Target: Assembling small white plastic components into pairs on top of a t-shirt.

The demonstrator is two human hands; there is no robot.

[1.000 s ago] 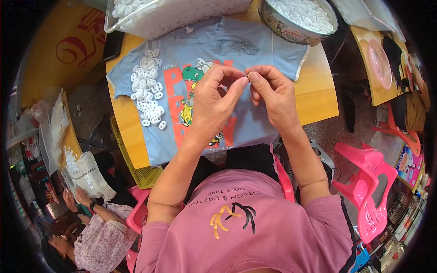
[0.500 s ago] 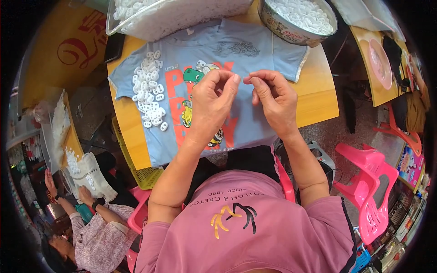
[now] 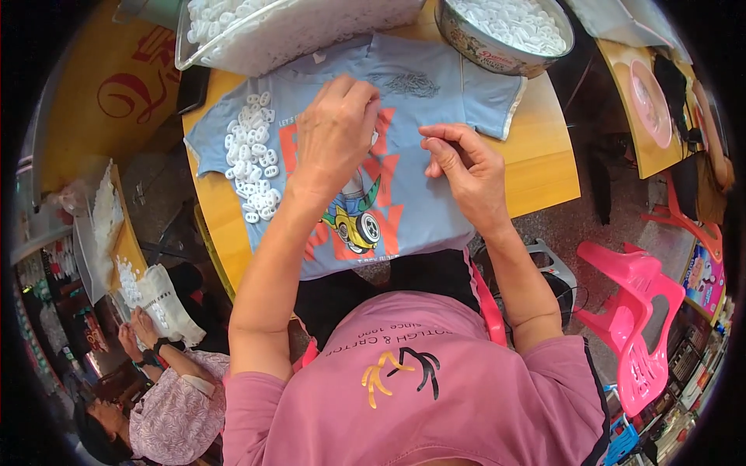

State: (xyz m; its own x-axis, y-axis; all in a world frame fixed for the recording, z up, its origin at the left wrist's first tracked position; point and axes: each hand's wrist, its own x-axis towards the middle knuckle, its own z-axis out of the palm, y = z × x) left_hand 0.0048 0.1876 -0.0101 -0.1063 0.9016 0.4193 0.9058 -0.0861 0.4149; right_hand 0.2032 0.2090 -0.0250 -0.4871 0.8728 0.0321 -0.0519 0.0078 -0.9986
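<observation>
A light blue T-shirt [image 3: 435,210] with a printed cartoon lies spread under both hands. My left hand [image 3: 334,140] is over the shirt's upper middle, back of the hand upward and fingers curled down; its fingertips are partly hidden. To the right of it, my right hand [image 3: 466,167] holds thumb and forefinger together in a pinch, and whatever is between them is too small to make out. A heap of small white oval plastic pieces with two holes [image 3: 252,155] lies on the shirt's left side. Thin dark pieces [image 3: 413,85] are gathered near the top of the shirt.
At the table's far edge stand a clear bin [image 3: 311,39] and a round tin [image 3: 505,53], both filled with white pieces. Wooden tabletop [image 3: 544,167] shows at the right. Another person [image 3: 175,396] works at the left. A pink plastic chair [image 3: 633,326] stands at the right.
My left hand has moved up and to the left, away from my right hand, and turned its back upward. My right hand has barely moved.
</observation>
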